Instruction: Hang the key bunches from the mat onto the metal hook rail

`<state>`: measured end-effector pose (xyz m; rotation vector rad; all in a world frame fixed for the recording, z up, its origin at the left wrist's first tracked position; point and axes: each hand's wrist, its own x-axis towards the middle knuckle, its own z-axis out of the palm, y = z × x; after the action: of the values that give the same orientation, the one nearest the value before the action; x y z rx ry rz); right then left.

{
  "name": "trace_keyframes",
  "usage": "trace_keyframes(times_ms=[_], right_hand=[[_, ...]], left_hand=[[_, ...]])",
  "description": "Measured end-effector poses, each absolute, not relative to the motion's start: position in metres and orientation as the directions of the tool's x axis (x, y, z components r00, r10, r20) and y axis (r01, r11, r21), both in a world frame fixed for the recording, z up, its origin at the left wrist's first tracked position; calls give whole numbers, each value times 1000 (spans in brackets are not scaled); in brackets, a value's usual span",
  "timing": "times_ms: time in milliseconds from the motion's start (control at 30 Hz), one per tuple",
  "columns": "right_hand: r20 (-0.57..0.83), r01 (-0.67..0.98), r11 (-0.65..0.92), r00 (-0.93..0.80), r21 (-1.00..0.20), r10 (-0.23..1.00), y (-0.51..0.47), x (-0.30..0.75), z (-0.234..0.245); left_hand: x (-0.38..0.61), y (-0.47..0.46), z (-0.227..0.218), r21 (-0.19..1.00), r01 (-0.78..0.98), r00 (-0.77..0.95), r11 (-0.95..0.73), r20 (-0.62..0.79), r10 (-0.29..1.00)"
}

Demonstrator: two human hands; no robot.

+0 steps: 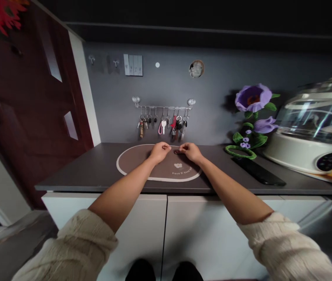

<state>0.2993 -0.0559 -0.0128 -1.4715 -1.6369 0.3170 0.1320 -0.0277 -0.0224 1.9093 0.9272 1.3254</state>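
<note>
Both of my hands are over a brown oval mat with a pale rim, on the dark countertop. My left hand is closed in a pinch above the mat; whatever is between its fingertips is too small to make out. A short gap to its right, my right hand has thumb and fingers together on a small dark object near the mat's back edge. Its kind cannot be told. Behind the hands, a clear hook rail on the grey wall carries several bunches of keys.
At the right are a purple flower ornament, a black phone-like slab and a white appliance with a clear cover. White cabinet doors lie below the counter. A dark red door stands left.
</note>
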Motion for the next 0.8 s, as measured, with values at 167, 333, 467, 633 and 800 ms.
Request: trace_keyframes(times_ms=[167,333,467,633,800], right_hand=[[391,799,186,66,-572,918,-65,295,-9],[360,849,145,57,-509,931,-69,289,-6],[371,855,147,56,-497,927,-67,287,-6],[346,780,172,61,-602,936,-64,288,-7],[283,570,176,103,-802,954,-60,290,-10]], left_hand=[[131,-26,-24,815,201,276,-544,486,830],[132,-29,-24,824,195,304,-533,466,831],[132,-32,-22,805,235,324,-545,463,825],[132,-30,-23,774,289,348,-563,463,815],[133,-31,-22,733,331,372,-595,478,796]])
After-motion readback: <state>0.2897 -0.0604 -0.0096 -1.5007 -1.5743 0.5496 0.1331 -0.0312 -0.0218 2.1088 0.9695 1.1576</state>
